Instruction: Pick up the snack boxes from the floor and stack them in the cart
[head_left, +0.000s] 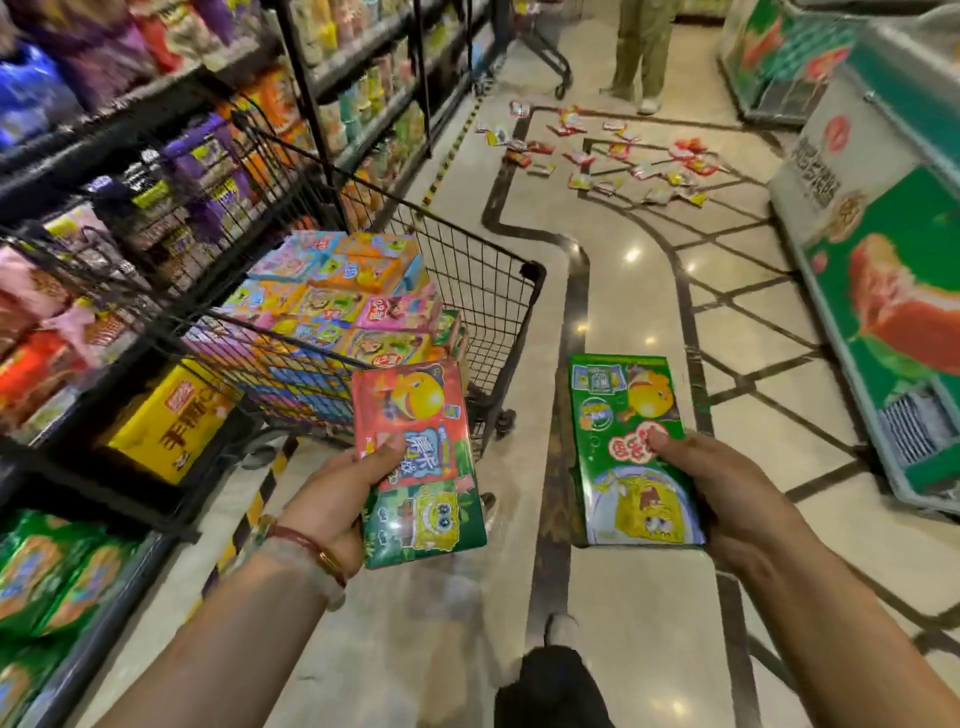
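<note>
- Room: supermarket aisle, glossy beige tiled floor w/ dark inlaid lines (597, 649). Black metal shelf racks full of snack packs (104, 156) on my left, green-fronted chest freezers (883, 291) on my right. Another person's legs (641, 52) stand at the far end of the aisle.
- Black wire shopping cart (488, 280) sits ahead and to my left, against the racks; its near corner is just beyond my left hand. It's already loaded high w/ colourful flat snack boxes (332, 301) lying in layers.
- More small red and yellow snack boxes scattered on the floor (613, 156), well apart from me, far up the aisle past the cart.
- Key relation: cart lies fwd-left of both hands, so the left hand is nearer. Both boxes I hold have their long axis pointing away from me, roughly in line w/ the stacked rows. I'd guess the left box goes in first.
- My left hand (337, 499) grips a red-and-green flat cardboard snack box (415, 457), thumb on top, fingers underneath.
- My right hand (727, 499) grips a green flat cardboard snack box (631, 441) the same way, thumb pressing the top face. Neither box touches the cart yet.
</note>
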